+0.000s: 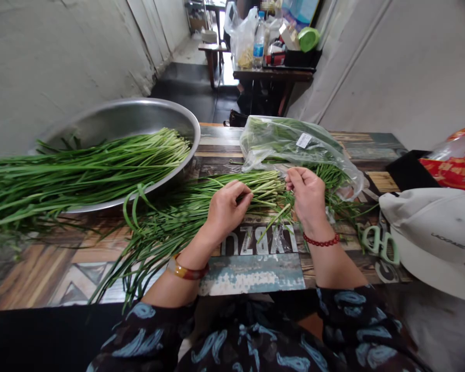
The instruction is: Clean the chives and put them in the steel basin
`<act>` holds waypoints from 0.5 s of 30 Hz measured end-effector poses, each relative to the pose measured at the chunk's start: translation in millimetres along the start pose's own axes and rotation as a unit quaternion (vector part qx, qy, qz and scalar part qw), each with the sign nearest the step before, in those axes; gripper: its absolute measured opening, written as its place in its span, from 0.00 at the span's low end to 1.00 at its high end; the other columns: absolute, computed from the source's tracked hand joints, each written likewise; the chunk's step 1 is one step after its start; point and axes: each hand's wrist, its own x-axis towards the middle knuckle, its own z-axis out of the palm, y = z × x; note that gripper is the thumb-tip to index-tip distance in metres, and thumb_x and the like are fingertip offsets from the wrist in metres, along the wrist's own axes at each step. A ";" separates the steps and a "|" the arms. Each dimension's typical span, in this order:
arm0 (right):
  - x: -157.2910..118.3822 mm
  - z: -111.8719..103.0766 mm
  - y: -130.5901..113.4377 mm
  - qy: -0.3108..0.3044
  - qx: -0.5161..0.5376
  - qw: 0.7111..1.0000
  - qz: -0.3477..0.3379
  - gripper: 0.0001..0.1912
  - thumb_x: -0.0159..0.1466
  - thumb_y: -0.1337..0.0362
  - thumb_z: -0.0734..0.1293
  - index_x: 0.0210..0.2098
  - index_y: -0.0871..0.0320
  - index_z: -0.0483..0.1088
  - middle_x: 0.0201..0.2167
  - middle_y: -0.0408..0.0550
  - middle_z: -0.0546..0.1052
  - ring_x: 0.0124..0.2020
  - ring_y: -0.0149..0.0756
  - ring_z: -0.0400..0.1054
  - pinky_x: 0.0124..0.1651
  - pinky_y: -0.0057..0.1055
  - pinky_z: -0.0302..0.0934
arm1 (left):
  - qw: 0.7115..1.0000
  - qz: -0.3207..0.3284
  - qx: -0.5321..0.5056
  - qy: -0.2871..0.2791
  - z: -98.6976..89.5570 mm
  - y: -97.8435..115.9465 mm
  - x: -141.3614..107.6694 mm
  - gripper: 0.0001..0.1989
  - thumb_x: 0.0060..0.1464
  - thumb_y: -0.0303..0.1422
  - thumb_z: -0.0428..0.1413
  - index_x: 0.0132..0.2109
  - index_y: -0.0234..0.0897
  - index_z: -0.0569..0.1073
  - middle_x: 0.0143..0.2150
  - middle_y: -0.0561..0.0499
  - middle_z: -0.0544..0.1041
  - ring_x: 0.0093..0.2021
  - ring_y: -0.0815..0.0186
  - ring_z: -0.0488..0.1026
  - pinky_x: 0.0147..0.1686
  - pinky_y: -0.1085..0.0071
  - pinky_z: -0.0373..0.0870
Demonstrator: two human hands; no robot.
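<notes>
Left grip, right grip pinch one chive bunch.

Left hand and right hand pinch garlic chives beside a steel basin.

**Item 1:** bundle of garlic chives, laid loosely across the printed wooden tabletop; pale stem ends gathered to the right, dark green leaves fanned toward the lower left.

**Item 2:** single pale-green stalk, angled below the bundle's stem ends.

**Item 3:** larger bundle of chives, laid across a steel basin; pale ends roughly aligned, long leaves overhanging the left.

**Item 4:** bagged chives, wrapped in labelled clear plastic, just beyond Item 1.
</notes>
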 end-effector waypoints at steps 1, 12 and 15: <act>-0.5 -1.3 -2.5 -0.015 -0.023 0.999 -0.018 0.16 0.65 0.50 0.67 0.32 0.57 0.74 0.27 0.43 0.75 0.27 0.29 0.66 0.32 0.28 0.63 | 1.000 0.001 -0.001 0.000 -0.3 0.0 0.3 0.07 0.58 0.27 0.55 0.31 0.36 0.72 0.28 0.52 0.71 0.31 0.68 0.68 0.33 0.72 0.61; -7.7 -0.9 -13.7 -0.120 -0.327 0.881 -0.319 0.06 0.64 0.60 0.71 0.40 0.50 0.78 0.39 0.49 0.75 0.44 0.42 0.68 0.50 0.43 0.60 | 1.000 0.001 -0.008 -0.009 -1.5 -0.8 2.4 0.06 0.58 0.26 0.54 0.31 0.36 0.72 0.29 0.52 0.72 0.31 0.69 0.68 0.34 0.72 0.61; -7.6 -3.5 -13.8 -0.123 -0.363 0.864 -0.327 0.05 0.64 0.59 0.70 0.39 0.49 0.78 0.39 0.48 0.75 0.43 0.42 0.67 0.50 0.43 0.59 | 1.000 0.000 -0.004 -0.020 -2.1 -0.3 2.0 0.07 0.58 0.27 0.54 0.32 0.36 0.72 0.30 0.51 0.73 0.31 0.68 0.68 0.35 0.72 0.62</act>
